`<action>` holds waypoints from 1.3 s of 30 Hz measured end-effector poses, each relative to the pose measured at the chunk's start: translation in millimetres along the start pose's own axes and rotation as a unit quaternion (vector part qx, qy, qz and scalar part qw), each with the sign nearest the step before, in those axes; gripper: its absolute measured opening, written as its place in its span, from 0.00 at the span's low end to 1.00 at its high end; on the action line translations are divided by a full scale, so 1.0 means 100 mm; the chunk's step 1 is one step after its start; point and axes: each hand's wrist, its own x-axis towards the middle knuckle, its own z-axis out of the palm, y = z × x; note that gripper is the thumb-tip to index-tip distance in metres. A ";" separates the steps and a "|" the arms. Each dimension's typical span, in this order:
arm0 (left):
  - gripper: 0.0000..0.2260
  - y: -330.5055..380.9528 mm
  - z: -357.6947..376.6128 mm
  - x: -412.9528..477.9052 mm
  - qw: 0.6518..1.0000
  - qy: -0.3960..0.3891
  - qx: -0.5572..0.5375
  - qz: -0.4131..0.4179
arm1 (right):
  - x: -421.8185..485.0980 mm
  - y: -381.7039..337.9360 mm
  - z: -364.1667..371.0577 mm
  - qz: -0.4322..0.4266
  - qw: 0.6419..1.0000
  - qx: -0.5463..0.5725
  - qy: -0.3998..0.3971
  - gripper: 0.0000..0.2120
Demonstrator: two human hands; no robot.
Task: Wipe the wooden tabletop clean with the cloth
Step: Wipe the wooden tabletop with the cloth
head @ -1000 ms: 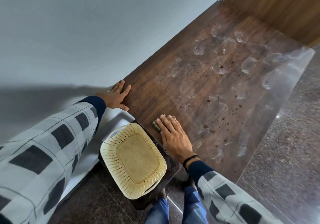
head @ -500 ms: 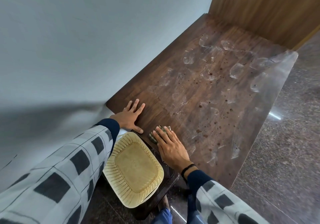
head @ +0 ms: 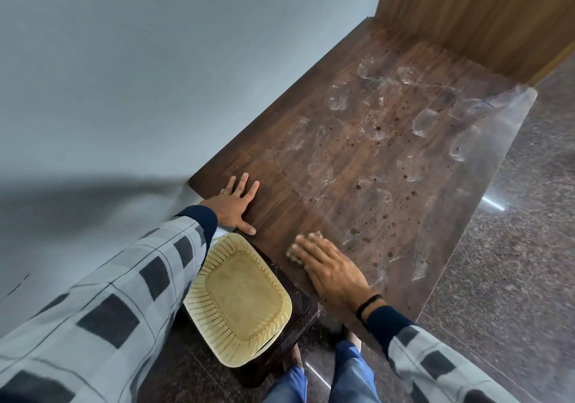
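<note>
Head view, looking down. Cloth [head: 303, 247] mostly hidden under right hand [head: 331, 270]; only a small greenish-brown edge shows past the fingertips, near the tabletop's front edge. Right hand lies flat, fingers spread, pressing cloth to the wood, not curled round it. Left hand [head: 235, 205] open, palm down on the wooden tabletop [head: 357, 166] w/ nothing in it, thumb by the near corner. Both checked sleeves cut off by frame. Two hands, one cloth, one cream slotted basket [head: 239, 300] on a dark stool [head: 306, 306] below the table. Many dark spots and whitish dried smears across the wood; too many to count. Vs. half a sec ago: right hand and cloth sit further right, away from the left hand.
</note>
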 end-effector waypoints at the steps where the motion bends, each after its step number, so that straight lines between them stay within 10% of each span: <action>1: 0.59 0.00 0.00 0.01 1.000 0.001 0.000 0.001 | 0.06 0.00 -0.01 0.061 0.998 0.013 0.010 0.25; 4: 0.60 -0.01 -0.01 0.00 1.000 -0.001 -0.004 0.002 | 0.27 -0.34 0.04 0.203 0.977 0.062 0.031 0.25; 9: 0.60 -0.01 0.01 -0.01 1.000 0.005 -0.003 -0.005 | -0.08 -0.15 0.07 -0.029 0.999 -0.002 -0.013 0.25; 15: 0.61 -0.06 0.03 0.03 1.000 0.011 -0.013 -0.002 | 0.13 -0.45 0.06 0.234 0.970 0.056 0.030 0.25; 20: 0.61 -0.05 0.03 0.02 1.000 0.007 -0.011 -0.005 | -0.36 -0.23 0.03 -0.003 1.000 0.014 -0.010 0.24; 25: 0.60 -0.03 0.00 0.01 1.000 0.003 -0.011 -0.002 | -0.10 -0.29 0.03 0.226 0.972 0.054 0.041 0.24; 30: 0.60 -0.04 0.01 -0.01 1.000 0.005 -0.004 -0.005 | -0.42 -0.10 -0.02 0.005 1.000 0.004 -0.003 0.24; 36: 0.59 0.00 -0.02 0.00 1.000 -0.007 0.004 -0.009 | -0.17 -0.41 0.05 0.248 0.965 0.068 0.053 0.24; 39: 0.59 -0.01 -0.01 -0.02 1.000 -0.005 0.003 -0.012 | -0.35 -0.49 0.14 0.116 0.991 0.052 0.037 0.24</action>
